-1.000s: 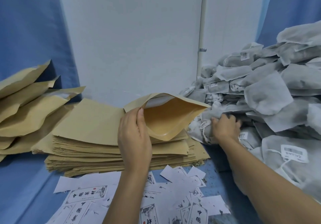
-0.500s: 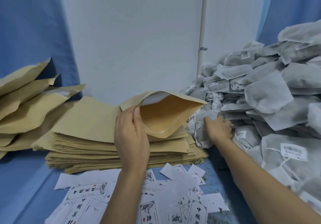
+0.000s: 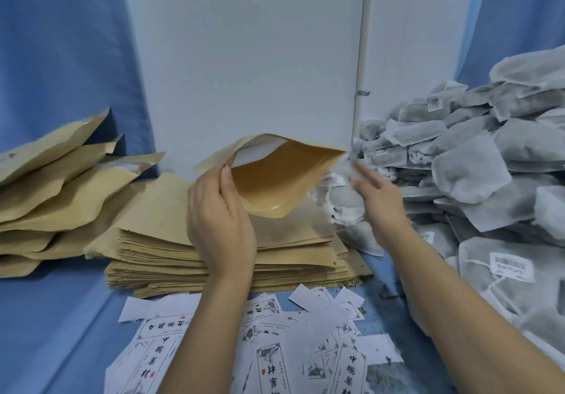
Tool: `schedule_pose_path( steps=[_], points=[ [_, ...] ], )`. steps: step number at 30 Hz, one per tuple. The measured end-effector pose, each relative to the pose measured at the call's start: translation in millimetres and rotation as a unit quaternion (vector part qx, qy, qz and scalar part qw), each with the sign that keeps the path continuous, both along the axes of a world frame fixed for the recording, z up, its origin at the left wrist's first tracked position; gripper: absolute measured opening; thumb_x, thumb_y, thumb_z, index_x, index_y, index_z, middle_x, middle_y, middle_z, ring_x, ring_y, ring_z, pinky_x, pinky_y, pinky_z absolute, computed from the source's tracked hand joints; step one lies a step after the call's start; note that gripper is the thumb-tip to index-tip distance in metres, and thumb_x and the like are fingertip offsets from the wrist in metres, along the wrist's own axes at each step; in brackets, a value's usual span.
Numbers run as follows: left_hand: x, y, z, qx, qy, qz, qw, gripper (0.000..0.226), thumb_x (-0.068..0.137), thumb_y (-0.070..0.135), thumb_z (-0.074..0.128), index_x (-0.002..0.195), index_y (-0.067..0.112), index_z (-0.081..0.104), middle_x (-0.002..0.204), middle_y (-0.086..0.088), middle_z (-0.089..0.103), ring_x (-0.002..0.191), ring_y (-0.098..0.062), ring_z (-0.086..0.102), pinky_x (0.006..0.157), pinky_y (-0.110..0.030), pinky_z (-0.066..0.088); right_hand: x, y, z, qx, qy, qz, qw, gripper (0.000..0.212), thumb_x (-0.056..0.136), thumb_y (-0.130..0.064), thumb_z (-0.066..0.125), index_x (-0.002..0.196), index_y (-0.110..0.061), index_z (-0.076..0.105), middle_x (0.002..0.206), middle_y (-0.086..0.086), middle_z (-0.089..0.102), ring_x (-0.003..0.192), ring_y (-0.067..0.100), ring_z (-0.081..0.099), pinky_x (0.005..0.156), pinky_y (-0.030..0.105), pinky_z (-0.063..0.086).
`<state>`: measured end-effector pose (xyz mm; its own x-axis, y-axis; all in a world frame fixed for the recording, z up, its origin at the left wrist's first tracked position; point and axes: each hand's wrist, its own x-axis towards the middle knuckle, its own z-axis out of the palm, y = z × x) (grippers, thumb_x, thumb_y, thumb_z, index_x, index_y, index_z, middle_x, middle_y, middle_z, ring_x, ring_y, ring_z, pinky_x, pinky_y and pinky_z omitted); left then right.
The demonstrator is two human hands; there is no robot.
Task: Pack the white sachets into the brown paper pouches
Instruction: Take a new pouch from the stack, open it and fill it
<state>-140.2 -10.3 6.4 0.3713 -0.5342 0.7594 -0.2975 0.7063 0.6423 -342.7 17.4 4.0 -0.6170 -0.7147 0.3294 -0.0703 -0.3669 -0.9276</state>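
Filled pouches (image 3: 61, 179) lie piled at the left, out of the way. On the flat stack (image 3: 153, 219), the left hand (image 3: 220, 219) pinches the top pouch (image 3: 275, 179) by its near lip, so the mouth gapes rightward. The right hand (image 3: 379, 198) is blurred beside a sachet (image 3: 342, 204) at that mouth; its grip cannot be told. The sachet heap (image 3: 474, 164) lies rightmost, within reach.

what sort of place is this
Probably a small hand-packing station: a heap of sachets, a stack of flat pouches, and loose printed labels on a blue-covered table.
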Motion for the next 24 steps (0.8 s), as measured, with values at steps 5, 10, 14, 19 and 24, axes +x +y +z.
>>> schedule_pose_path(
  steps=[5, 10, 14, 19, 24],
  points=[
    [8.6, -6.4, 14.6, -0.006, 0.022, 0.021, 1.0, 0.04, 0.099, 0.033, 0.035, 0.101, 0.005, 0.065, 0.088, 0.005, 0.058, 0.086, -0.015, 0.051, 0.069, -0.018, 0.03, 25.4, 18.4, 14.0, 0.099, -0.089, 0.371, 0.919, 0.026, 0.084, -0.007, 0.055, 0.1, -0.014, 0.075, 0.099, 0.009, 0.073, 0.078, 0.016, 0.07, 0.066, 0.024, 0.057],
    [15.8, -15.1, 6.7, 0.01, -0.019, 0.037, 0.999, 0.031, 0.1, 0.024, 0.041, 0.101, 0.005, 0.065, 0.09, -0.007, 0.063, 0.087, -0.022, 0.054, 0.067, -0.021, 0.031, 35.0, 33.0, 20.5, 0.101, -0.132, 0.499, 0.85, 0.027, 0.072, -0.014, 0.074, 0.099, -0.01, 0.076, 0.095, 0.008, 0.073, 0.078, 0.017, 0.071, 0.067, 0.027, 0.058],
    [13.9, -10.8, -8.2, -0.001, -0.072, 0.04, 0.997, 0.033, 0.1, 0.026, 0.041, 0.099, 0.004, 0.065, 0.091, -0.007, 0.065, 0.089, -0.024, 0.057, 0.07, -0.026, 0.039, 48.4, 28.4, 28.6, 0.093, -0.183, 0.431, 0.879, 0.031, 0.081, -0.013, 0.054, 0.105, -0.006, 0.073, 0.113, 0.015, 0.068, 0.095, 0.021, 0.067, 0.087, 0.031, 0.055],
    [8.4, -3.4, -20.5, -0.025, -0.134, 0.042, 0.99, 0.028, 0.097, 0.021, 0.044, 0.098, 0.003, 0.066, 0.092, -0.008, 0.068, 0.086, -0.029, 0.061, 0.068, -0.036, 0.046, 64.5, 20.6, 33.7, 0.098, -0.167, 0.391, 0.9, 0.041, 0.082, 0.0, 0.051, 0.122, 0.008, 0.056, 0.122, 0.023, 0.062, 0.1, 0.027, 0.064, 0.082, 0.031, 0.056],
    [-2.8, 6.8, -32.0, -0.022, -0.146, 0.031, 0.989, 0.032, 0.098, 0.024, 0.042, 0.099, 0.004, 0.067, 0.092, -0.005, 0.069, 0.087, -0.026, 0.062, 0.069, -0.04, 0.052, 81.4, 0.4, 28.2, 0.14, -0.079, 0.177, 0.971, 0.032, 0.092, 0.009, 0.041, 0.121, 0.015, 0.051, 0.125, 0.032, 0.055, 0.104, 0.035, 0.06, 0.085, 0.04, 0.05]
  ],
)
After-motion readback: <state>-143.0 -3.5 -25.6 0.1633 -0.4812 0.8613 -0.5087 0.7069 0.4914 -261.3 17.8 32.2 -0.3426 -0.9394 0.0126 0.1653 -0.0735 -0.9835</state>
